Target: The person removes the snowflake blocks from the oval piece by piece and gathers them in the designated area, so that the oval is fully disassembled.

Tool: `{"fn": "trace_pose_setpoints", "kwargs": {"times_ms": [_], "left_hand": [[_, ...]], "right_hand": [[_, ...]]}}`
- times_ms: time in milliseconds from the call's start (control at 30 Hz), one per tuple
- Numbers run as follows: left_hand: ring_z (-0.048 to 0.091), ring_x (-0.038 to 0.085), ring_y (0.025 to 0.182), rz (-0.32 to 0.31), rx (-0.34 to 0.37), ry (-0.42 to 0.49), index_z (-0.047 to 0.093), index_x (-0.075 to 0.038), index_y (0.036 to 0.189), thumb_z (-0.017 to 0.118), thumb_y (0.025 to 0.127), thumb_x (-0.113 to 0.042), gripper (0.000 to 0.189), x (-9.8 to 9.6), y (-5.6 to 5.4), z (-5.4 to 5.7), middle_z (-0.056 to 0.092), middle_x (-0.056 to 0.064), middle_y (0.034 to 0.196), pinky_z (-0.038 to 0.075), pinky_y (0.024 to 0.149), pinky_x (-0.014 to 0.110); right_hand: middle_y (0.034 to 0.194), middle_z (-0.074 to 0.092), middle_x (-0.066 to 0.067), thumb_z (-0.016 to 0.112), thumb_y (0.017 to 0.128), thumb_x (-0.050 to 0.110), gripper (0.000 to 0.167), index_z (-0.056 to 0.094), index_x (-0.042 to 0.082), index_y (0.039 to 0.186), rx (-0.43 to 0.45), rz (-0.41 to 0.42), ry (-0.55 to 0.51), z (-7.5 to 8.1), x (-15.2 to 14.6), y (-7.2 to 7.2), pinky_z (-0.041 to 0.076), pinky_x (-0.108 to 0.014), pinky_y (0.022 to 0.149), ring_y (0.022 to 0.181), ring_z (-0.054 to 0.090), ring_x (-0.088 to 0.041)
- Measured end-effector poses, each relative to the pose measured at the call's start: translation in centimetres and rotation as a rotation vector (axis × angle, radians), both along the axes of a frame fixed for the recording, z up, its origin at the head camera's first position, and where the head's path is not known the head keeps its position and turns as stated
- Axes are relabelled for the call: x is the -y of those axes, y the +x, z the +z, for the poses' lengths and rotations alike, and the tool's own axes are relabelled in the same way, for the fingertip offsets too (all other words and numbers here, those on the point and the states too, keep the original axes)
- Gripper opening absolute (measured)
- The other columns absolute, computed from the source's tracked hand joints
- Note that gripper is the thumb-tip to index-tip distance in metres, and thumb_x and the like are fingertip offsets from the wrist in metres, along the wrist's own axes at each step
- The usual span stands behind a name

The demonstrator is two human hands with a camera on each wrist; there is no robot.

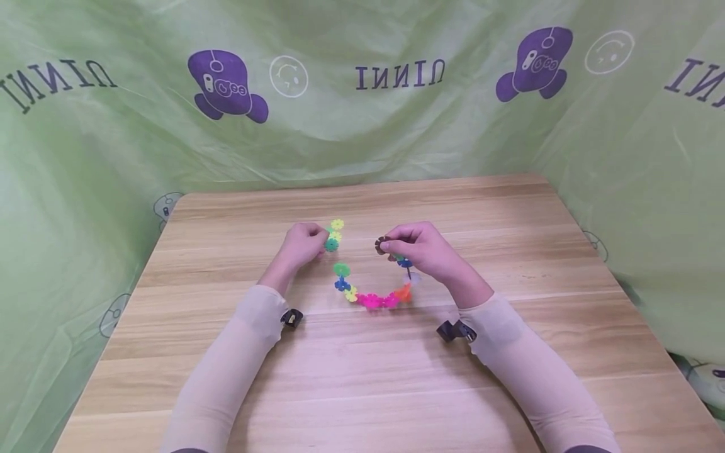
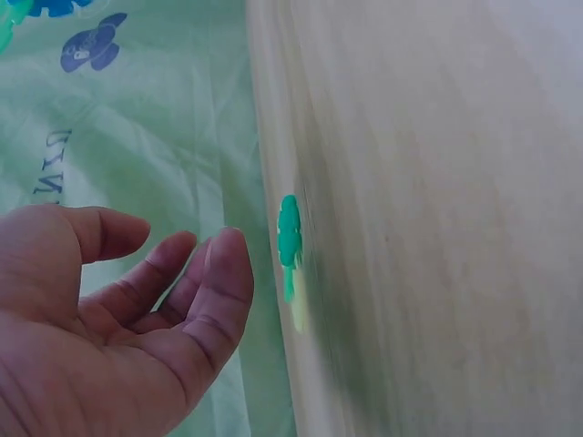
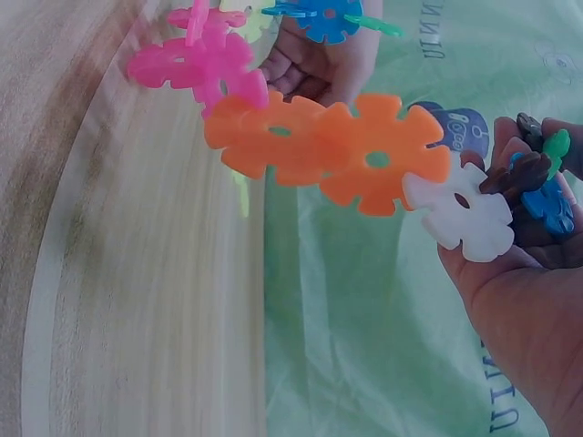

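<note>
A curved chain of interlocked plastic snowflake discs hangs from my right hand [image 1: 421, 248], which pinches a brown disc [image 1: 382, 245] at one end. From there the chain runs through blue and white discs [image 3: 460, 211] to orange discs [image 3: 378, 155], then pink discs [image 1: 372, 301], a yellow one and a blue one. A green disc [image 1: 342, 269] forms its free end. My left hand [image 2: 137, 319] has loosely bent fingers with a gap between thumb and fingertips, holding nothing. Beside it on the table lie loose green discs [image 1: 331, 245] and yellow discs [image 1: 337, 224].
A wood-grain table [image 1: 368, 390] lies under both arms. Green printed cloth [image 1: 362, 132] hangs behind it and at both sides. A bit of pink [image 1: 321, 253] shows by the left hand, mostly hidden. Each wrist carries a small black camera [image 1: 292, 318].
</note>
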State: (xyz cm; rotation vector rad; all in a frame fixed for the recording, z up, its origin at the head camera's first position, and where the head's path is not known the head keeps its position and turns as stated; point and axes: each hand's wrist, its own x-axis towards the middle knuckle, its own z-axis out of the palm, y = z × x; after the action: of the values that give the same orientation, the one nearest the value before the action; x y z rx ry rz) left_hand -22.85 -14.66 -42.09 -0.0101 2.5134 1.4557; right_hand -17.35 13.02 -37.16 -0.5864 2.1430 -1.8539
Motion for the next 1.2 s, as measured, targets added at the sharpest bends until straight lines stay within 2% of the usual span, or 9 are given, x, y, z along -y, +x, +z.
{"fn": "trace_pose_setpoints", "kwargs": {"times_ms": [133, 267, 433, 600, 733, 933, 1200], "left_hand": [[0.064, 0.032, 0.080, -0.049, -0.064, -0.030, 0.069, -0.001, 0.111, 0.055, 0.092, -0.022, 0.031, -0.2, 0.5, 0.3, 0.067, 0.019, 0.094, 0.051, 0.064, 0.032], [0.062, 0.024, 0.075, -0.097, -0.135, -0.045, 0.070, -0.001, 0.108, 0.056, 0.093, -0.024, 0.031, -0.7, 0.9, 0.9, 0.068, 0.017, 0.092, 0.051, 0.065, 0.033], [0.066, 0.029, 0.078, -0.143, -0.177, -0.022, 0.071, -0.004, 0.105, 0.057, 0.095, -0.024, 0.027, -1.3, 1.5, 1.8, 0.068, 0.018, 0.093, 0.054, 0.067, 0.035], [0.067, 0.034, 0.087, -0.188, -0.190, 0.031, 0.071, -0.006, 0.106, 0.060, 0.096, -0.024, 0.024, -1.9, 2.3, 2.9, 0.069, 0.010, 0.093, 0.057, 0.071, 0.033], [0.067, 0.029, 0.084, -0.226, -0.235, 0.052, 0.071, -0.006, 0.106, 0.060, 0.096, -0.025, 0.023, -2.6, 3.3, 4.4, 0.068, 0.006, 0.090, 0.057, 0.071, 0.033], [0.063, 0.019, 0.079, -0.274, -0.320, 0.083, 0.072, -0.008, 0.104, 0.061, 0.097, -0.023, 0.020, -3.9, 4.4, 6.5, 0.068, 0.004, 0.087, 0.055, 0.071, 0.035], [0.063, 0.019, 0.081, -0.331, -0.360, 0.154, 0.073, -0.005, 0.105, 0.062, 0.098, -0.022, 0.021, -4.8, 5.2, 8.1, 0.069, 0.005, 0.089, 0.054, 0.075, 0.034]], "right_hand": [[0.093, 0.072, -0.012, 0.069, 0.091, 0.010, 0.015, 0.074, -0.002, 0.099, 0.000, 0.005, 0.005, 0.1, 0.1, 0.0, 0.056, -0.043, 0.080, 0.087, 0.063, -0.039], [0.093, 0.072, -0.011, 0.070, 0.090, 0.011, 0.015, 0.075, 0.000, 0.099, -0.002, 0.001, 0.020, 0.1, 0.1, 0.0, 0.055, -0.034, 0.075, 0.088, 0.061, -0.040], [0.093, 0.072, -0.009, 0.071, 0.090, 0.013, 0.015, 0.076, 0.002, 0.099, 0.003, -0.004, 0.041, -0.1, 0.2, -0.1, 0.053, -0.030, 0.071, 0.090, 0.058, -0.047], [0.095, 0.072, -0.014, 0.071, 0.090, 0.015, 0.017, 0.076, 0.002, 0.100, 0.001, -0.018, 0.042, 0.2, 0.3, -0.1, 0.054, -0.031, 0.072, 0.084, 0.063, -0.033], [0.094, 0.071, -0.016, 0.072, 0.091, 0.017, 0.017, 0.076, 0.003, 0.100, -0.011, -0.032, 0.034, 0.6, 0.3, -0.1, 0.054, -0.031, 0.072, 0.079, 0.063, -0.024], [0.092, 0.072, -0.012, 0.071, 0.091, 0.013, 0.017, 0.075, 0.000, 0.100, -0.038, -0.039, -0.005, 1.0, 0.3, -0.3, 0.056, -0.035, 0.076, 0.080, 0.064, -0.027], [0.093, 0.072, -0.010, 0.072, 0.090, 0.011, 0.017, 0.075, -0.002, 0.101, -0.061, -0.028, -0.039, 1.4, 0.4, -0.3, 0.057, -0.042, 0.077, 0.081, 0.066, -0.029]]}}
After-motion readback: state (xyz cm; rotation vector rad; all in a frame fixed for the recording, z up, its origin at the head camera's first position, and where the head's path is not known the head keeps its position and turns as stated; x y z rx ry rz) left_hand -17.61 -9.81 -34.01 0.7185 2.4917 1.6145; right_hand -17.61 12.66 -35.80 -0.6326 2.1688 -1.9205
